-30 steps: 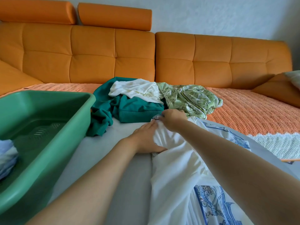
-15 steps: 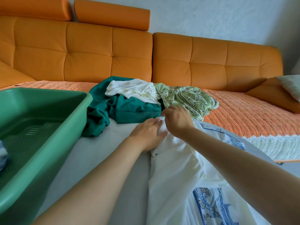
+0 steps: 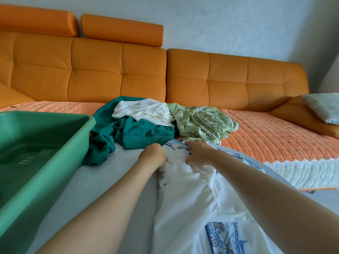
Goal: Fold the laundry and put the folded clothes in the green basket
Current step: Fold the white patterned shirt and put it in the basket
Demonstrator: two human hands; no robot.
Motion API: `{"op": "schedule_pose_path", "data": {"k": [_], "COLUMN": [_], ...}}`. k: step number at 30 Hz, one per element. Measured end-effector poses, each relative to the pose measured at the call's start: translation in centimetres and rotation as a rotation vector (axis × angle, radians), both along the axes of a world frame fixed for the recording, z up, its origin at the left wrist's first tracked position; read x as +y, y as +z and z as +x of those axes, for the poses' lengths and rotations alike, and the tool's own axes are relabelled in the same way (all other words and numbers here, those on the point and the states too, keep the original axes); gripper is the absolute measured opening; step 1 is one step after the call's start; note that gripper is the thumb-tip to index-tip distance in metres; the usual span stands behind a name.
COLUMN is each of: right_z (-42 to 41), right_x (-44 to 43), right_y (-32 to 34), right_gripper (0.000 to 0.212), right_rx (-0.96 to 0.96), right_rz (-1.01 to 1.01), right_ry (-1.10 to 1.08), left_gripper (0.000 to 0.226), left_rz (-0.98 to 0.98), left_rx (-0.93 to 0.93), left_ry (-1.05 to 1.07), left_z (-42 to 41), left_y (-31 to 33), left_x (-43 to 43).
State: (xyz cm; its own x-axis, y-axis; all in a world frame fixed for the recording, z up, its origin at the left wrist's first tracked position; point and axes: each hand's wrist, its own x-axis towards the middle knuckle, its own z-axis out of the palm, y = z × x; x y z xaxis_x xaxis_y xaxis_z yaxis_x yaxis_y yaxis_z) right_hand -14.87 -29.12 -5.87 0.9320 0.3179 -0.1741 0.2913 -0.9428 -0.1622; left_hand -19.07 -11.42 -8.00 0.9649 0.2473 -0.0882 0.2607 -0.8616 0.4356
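Near the middle of the pale grey sheeted sofa seat point(image 3: 113, 180): long white cloth garment with blue floral print point(image 3: 183, 198), stretched from the near edge toward the heap, wrinkled and not yet folded. Far end bunched between both hands: left hand point(image 3: 153, 155) curled round the cloth's left border, right hand point(image 3: 199, 153) with fingers tucked in and clamped on the gathered fabric, close to the left but not touching it. Judged as the start of this piece's fold, the top end being gathered or squared, with no crease laid.

Just beyond the hands, toward the far edge of the seat: heap of three unfolded pieces. Crumpled teal knit garment with ribbed hem point(image 3: 146, 131), creased white top point(image 3: 143, 110) lying on it, pale green leaf-print garment point(image 3: 198, 123) to the right, touching the white top. At the left edge: green plastic laundry basket point(image 3: 45, 114), slotted floor showing, no folded clothes visible in the part within view. By the look of it, most of the job left: this garment and three more to fold, then all into the basket.

Further out: orange woven cover point(image 3: 266, 140) with a white crochet border on the right side, orange tufted sofa backrest point(image 3: 119, 70), orange cushion point(image 3: 297, 116) and pale pillow point(image 3: 322, 107) at the far right corner.
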Motion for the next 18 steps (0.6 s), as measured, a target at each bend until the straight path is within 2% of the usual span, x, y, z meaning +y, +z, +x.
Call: {"op": "schedule_pose_path", "data": {"k": [4,5,7,10,14,16,18], "right_z": [0.5,0.6,1.3,3.1,5.6,6.8,7.5], "right_x": [0.5,0.7,1.3,3.4,7.0,8.6,9.7], "right_y": [0.0,0.2,0.4,0.6,0.6,0.0,-1.0], "right_gripper": [0.020,0.012,0.018,0.008,0.007,0.018,0.034], "right_rx": [-0.035,-0.059,-0.108,-0.202,-0.333,-0.360,-0.359], "right_rz": [-0.043,-0.037,0.048,0.147,0.142,0.097,0.043], "right_ry": [0.073,0.095,0.105,0.096,0.093,0.078,0.047], "left_gripper": [0.027,0.023,0.022,0.020,0.017,0.010,0.023], "left_rz": [-0.005,0.008,0.043,0.067,0.091,0.096,0.093], "left_rx": [0.001,-0.025,-0.086,-0.227,-0.332,-0.369,-0.419], "left_ry": [-0.035,-0.029,0.010,0.095,0.131,0.155,0.150], "left_z": [1.4,1.7,2.5,4.1,6.2,6.7,6.5], "left_y": [-0.1,0.0,0.7,1.4,1.5,0.7,-0.3], "left_x": [1.0,1.4,2.4,4.2,6.9,7.8,8.2]}}
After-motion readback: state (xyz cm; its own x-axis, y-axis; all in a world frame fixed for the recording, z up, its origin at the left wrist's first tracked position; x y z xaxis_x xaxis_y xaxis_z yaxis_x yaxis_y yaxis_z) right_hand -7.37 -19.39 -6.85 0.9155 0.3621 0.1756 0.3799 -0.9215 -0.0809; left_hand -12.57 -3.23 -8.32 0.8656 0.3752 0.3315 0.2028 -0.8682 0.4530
